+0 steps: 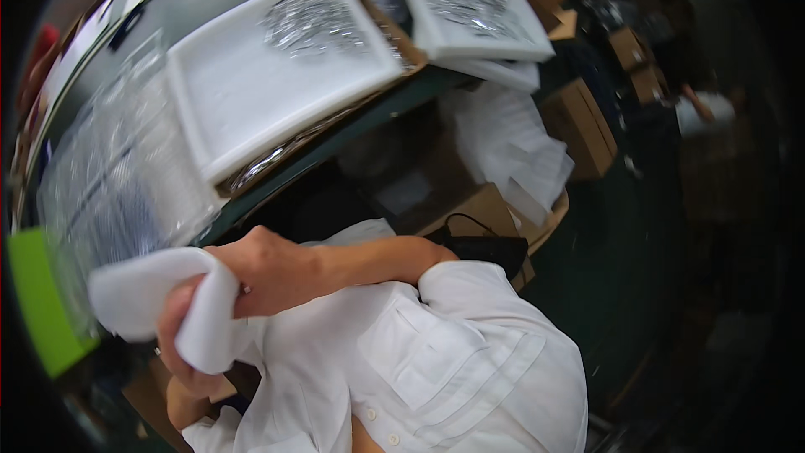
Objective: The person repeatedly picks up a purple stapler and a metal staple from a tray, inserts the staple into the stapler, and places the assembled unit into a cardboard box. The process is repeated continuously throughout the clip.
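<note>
While we watch both hands at work, the thing to mind is a soft, curled white sheet (138,294), foam or cloth we can't say, and it looks pliant enough to misbehave: pinch it too hard at the fold and we'd risk a crease; loosen the hold and we might see it spring flat or slide away. With that wide, shallow white foam tray (226,84) as our marker, we spot another hazard: a clear, crinkled plastic-wrapped stack (126,184) sits left of the tray and near the hands, so a careless sweep could snag it. A wide swing, too, might knock the tray and scatter the thin silvery metal pieces (314,25) heaped toward its far right corner. And where's the sheet? Nearer us than the tray, off its near left corner, right at the hands! We see the left hand (170,344) closed around its lower part, and the right hand (272,273) against its right side, fingers hidden, so we cannot tell whether that one grips.
</note>
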Tool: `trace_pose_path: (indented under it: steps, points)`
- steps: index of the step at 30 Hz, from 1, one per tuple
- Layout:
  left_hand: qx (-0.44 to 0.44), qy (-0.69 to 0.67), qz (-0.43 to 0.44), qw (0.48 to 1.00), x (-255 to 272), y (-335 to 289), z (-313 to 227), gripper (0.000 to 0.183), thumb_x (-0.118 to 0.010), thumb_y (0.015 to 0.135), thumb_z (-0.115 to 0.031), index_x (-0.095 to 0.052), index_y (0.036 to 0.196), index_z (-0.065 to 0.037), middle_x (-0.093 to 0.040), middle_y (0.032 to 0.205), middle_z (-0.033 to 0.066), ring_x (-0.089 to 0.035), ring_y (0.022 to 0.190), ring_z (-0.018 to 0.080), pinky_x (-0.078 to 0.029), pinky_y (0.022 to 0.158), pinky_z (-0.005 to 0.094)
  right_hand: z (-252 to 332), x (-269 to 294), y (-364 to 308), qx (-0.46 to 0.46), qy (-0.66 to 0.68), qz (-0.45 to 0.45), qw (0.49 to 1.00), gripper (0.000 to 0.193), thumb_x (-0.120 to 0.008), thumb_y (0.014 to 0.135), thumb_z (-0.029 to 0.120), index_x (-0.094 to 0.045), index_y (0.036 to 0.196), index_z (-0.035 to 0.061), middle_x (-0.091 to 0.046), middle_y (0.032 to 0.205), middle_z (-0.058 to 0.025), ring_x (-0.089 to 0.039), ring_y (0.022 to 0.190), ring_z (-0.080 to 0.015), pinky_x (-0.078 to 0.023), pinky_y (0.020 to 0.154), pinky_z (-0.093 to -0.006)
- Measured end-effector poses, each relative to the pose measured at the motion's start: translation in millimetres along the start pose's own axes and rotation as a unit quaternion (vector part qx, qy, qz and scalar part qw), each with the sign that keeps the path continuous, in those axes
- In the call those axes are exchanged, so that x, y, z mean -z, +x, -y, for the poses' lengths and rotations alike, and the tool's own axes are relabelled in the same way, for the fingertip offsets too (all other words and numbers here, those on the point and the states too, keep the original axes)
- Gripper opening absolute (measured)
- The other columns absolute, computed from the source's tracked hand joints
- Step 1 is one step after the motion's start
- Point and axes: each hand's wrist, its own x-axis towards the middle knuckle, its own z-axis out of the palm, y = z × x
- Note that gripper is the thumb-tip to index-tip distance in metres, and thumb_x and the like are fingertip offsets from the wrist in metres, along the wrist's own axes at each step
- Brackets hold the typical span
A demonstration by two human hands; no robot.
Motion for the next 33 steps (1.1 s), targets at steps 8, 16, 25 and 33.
trace_pose_path:
  steps: [8, 16, 25, 33]
  points:
    - [0.087, 0.367, -0.414, 0.828, 125.1, -63.1, 60.5, 0.048, -0.049, 0.110, -0.030, -0.059, 0.140, 0.007, -0.057, 0.148, 0.0263, -0.056, 0.136, 0.0361, -0.046, 0.112, 0.0532, 55.2, 209.0, -191.1, -0.012, -0.500, -0.798, 0.337, 0.032, -0.069, 0.087, 0.020, -0.063, 0.073, -0.0091, -0.062, 0.066, -0.0112, -0.055, 0.058, -0.0255, -0.044, 0.053, -0.0434]
    - [0.478, 0.213, -0.711, 0.469, 162.8, -474.8, 167.8, 0.038, -0.048, 0.107, -0.029, -0.066, 0.128, -0.003, -0.065, 0.139, 0.0137, -0.063, 0.125, 0.0287, -0.050, 0.105, 0.0481, 48.8, 453.5, -523.4, -0.338, -0.773, -0.496, 0.205, 0.023, -0.068, 0.093, 0.015, -0.075, 0.106, -0.0029, -0.074, 0.105, -0.0253, -0.070, 0.103, -0.0424, -0.055, 0.096, -0.0511]
    - [0.301, -0.251, -0.741, 0.545, 88.4, -444.2, 151.9, 0.064, -0.041, 0.109, -0.049, -0.045, 0.156, -0.006, -0.055, 0.152, 0.0173, -0.050, 0.143, 0.0386, -0.043, 0.117, 0.0517, -25.1, 254.2, -176.0, -0.129, -0.539, -0.538, 0.636, 0.033, -0.073, 0.096, 0.007, -0.070, 0.128, -0.0007, -0.077, 0.114, -0.0142, -0.074, 0.097, -0.0208, -0.059, 0.090, -0.0340]
    - [0.396, 0.145, -0.489, 0.764, 117.8, -253.6, 230.4, 0.061, -0.060, 0.108, -0.030, -0.042, 0.161, -0.007, -0.038, 0.168, 0.0154, -0.032, 0.157, 0.0302, -0.025, 0.127, 0.0462, -32.3, 223.8, 25.3, -0.147, -0.519, -0.214, 0.815, 0.015, -0.073, 0.095, 0.007, -0.077, 0.109, 0.0017, -0.079, 0.099, -0.0124, -0.075, 0.091, -0.0235, -0.057, 0.081, -0.0328]
